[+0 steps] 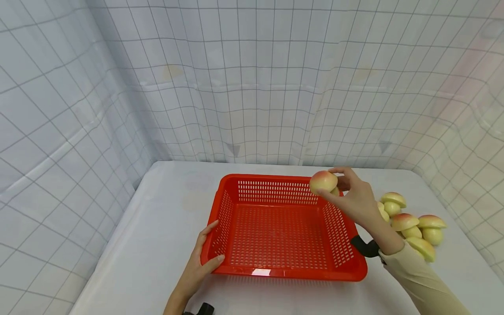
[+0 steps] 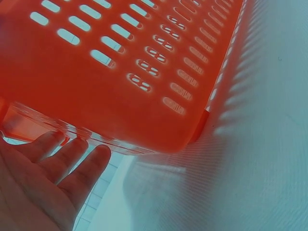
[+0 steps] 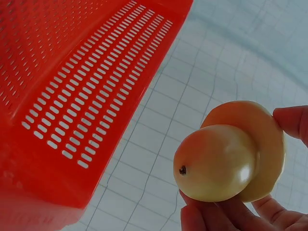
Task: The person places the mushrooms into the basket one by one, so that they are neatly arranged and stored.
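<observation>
My right hand (image 1: 356,197) holds a mushroom-shaped piece (image 1: 323,182) over the back right corner of a red plastic basket (image 1: 283,273). In the right wrist view the piece shows a round yellow stem (image 3: 216,163) with a dark spot at its end, and a wider cap (image 3: 272,144) pinched between thumb and fingers. At the basket's front left corner, my left hand (image 1: 197,264) grips the rim, thumb over the front edge. From the left wrist view, its fingers (image 2: 79,166) lie along the outside, under the rim. Inside, the perforated basket floor is bare.
Several more yellow mushroom-shaped pieces (image 1: 409,225) with reddish caps lie clustered on the white table (image 1: 157,227), right of the basket. White gridded cloth (image 1: 252,87) hangs behind and along both sides of the table.
</observation>
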Demonstrator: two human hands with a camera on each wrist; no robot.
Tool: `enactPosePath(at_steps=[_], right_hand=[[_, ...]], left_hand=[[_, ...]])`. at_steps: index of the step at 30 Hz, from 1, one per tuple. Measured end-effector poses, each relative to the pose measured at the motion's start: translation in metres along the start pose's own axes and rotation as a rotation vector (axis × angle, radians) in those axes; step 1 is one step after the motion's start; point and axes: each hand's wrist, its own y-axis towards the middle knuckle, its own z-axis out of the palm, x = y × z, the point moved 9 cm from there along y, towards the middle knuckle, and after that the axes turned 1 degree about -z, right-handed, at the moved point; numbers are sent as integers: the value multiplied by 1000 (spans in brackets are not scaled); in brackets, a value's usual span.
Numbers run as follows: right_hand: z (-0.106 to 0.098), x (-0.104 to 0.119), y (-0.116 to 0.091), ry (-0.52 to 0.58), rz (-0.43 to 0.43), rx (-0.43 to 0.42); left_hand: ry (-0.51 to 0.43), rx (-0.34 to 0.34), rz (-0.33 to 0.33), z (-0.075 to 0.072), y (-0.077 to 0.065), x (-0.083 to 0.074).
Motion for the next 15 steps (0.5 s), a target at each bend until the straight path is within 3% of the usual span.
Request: enactPosePath(at_steps=[5, 15], right_hand=[[22, 10, 14, 51, 9, 87], [63, 35, 33, 162, -60, 258]], left_hand=[[7, -4, 1, -1, -1, 0], [6, -21, 3, -1, 1, 1]])
